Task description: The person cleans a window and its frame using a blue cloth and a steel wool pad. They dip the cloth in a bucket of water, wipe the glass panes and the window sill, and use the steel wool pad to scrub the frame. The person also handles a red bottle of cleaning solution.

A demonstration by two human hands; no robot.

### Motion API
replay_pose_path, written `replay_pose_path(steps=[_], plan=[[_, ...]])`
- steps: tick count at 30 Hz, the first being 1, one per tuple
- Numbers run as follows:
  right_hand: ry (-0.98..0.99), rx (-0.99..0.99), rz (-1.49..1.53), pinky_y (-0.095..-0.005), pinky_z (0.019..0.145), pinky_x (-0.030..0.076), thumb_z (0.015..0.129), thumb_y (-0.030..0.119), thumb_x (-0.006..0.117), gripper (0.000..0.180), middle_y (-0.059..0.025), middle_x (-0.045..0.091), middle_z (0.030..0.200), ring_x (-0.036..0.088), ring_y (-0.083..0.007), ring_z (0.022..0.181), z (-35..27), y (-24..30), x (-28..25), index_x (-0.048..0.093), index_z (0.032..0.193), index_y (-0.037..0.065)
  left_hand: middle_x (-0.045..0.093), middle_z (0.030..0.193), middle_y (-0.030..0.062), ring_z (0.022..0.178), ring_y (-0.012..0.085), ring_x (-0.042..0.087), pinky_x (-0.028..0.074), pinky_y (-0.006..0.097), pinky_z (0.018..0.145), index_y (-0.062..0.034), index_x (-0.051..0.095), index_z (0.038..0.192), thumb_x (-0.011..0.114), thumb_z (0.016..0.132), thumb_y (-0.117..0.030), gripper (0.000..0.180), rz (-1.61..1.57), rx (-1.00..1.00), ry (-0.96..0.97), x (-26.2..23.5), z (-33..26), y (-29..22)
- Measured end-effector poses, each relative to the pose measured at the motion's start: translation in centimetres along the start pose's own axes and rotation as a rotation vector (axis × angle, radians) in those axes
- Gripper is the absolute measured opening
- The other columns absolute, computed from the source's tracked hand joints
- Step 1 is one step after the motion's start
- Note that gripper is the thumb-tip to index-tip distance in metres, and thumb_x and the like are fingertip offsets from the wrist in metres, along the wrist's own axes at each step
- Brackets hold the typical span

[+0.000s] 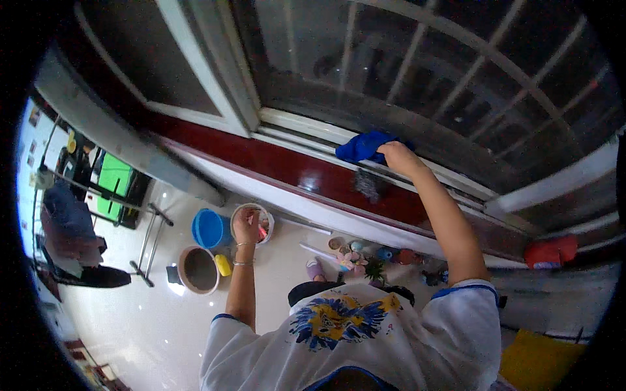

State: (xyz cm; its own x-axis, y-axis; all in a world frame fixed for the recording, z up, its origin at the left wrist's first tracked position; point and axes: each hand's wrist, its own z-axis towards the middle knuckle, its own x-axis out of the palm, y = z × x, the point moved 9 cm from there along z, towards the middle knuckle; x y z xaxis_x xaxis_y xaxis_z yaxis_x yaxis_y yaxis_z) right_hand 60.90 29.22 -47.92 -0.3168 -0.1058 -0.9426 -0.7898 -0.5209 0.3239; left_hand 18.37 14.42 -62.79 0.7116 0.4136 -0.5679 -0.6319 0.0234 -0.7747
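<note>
My right hand (400,159) is closed on a blue cloth (364,146), which rests against the white window track (313,137) at the foot of the dark glass. My left hand (245,228) hangs lower down with its fingers loosely apart and nothing visible in them. In the picture it overlaps a white bucket (267,222) holding reddish items, partly hidden by the hand. Below the track runs a glossy dark red sill (274,163), with a dark speckled patch (369,185) near my right hand.
On the floor stand a blue bucket (207,228) and a beige basin (199,270) of murky liquid, with a yellow object (223,265) beside it. Small pots and a plant (374,268) line the wall. Farther left is a clothes rack (151,241). Bars show beyond the glass.
</note>
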Motion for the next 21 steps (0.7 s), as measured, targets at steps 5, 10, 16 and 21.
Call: replay_pose_path(steps=[5,10,16,21], plan=[[-0.147,0.086,0.098,-0.0434,0.082,0.047,0.075,-0.004,0.049,0.025,-0.0214,0.064,0.092,0.060,-0.0373,0.091,-10.4,-5.7,-4.5,0.066,0.093,0.002,0.065,0.088,0.0126,0.083,0.0308,0.062,0.049,0.038,0.074,-0.0026,0.062,0.092,0.066,0.079,-0.010,0.015,-0.029,0.224,0.087,2.6,-0.6,-14.9],[-0.352,0.339,0.070,-0.0438,0.078,0.048,0.074,-0.003,0.051,0.020,-0.0221,0.063,0.089,0.060,-0.0388,0.086,-20.4,-12.5,-6.5,0.066,0.088,0.001,0.063,0.093,0.0136,0.090,0.0327,0.059,0.047,0.041,0.080,-0.0023,0.059,0.094,0.066,0.079,-0.006,0.017,-0.071,0.423,0.158,6.8,-3.0,-24.9],[-0.557,0.602,-0.116,-0.0475,0.076,0.048,0.075,-0.005,0.047,0.018,-0.0251,0.062,0.087,0.060,-0.0418,0.085,-28.3,-15.5,-9.6,0.063,0.083,-0.001,0.050,0.119,0.0207,0.109,0.0386,0.049,0.041,0.045,0.092,-0.0014,0.052,0.107,0.070,0.075,-0.011,0.038,0.024,0.602,0.160,11.2,-4.1,-31.6],[-0.832,0.885,-0.159,-0.0458,0.077,0.048,0.078,0.000,0.047,0.021,-0.0239,0.063,0.093,0.061,-0.0415,0.087,-32.3,-16.0,-12.6,0.064,0.091,-0.001,0.044,0.125,0.0245,0.115,0.0421,0.043,0.038,0.046,0.096,0.0012,0.040,0.124,0.074,0.071,-0.018,0.066,0.102,0.566,0.191,15.1,-3.1,-30.1]])
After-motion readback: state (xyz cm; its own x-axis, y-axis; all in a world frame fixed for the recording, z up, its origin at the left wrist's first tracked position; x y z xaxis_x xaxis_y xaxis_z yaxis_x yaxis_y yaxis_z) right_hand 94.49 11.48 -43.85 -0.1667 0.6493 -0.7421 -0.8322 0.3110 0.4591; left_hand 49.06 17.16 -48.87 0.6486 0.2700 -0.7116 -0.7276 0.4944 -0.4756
